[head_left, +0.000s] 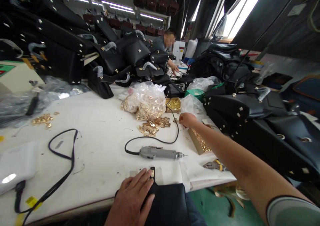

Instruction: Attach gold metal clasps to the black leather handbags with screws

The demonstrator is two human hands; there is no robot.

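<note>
My left hand lies with its fingers stretched out over the edge of a black leather bag at the front of the table. Just past its fingertips, a black strap end carries a small gold fitting. My right hand reaches far forward, its fingers pinched together beside some small gold metal pieces; what sits between the fingertips is too small to make out. Below that forearm stands a cardboard box of gold fittings. A grey electric screwdriver rests on the table between my hands.
Gold plates lie before a clear plastic bag of fittings. Pliers are near the right edge. A black cable loops at left. Black handbags are piled behind and at right. Another person works at the back.
</note>
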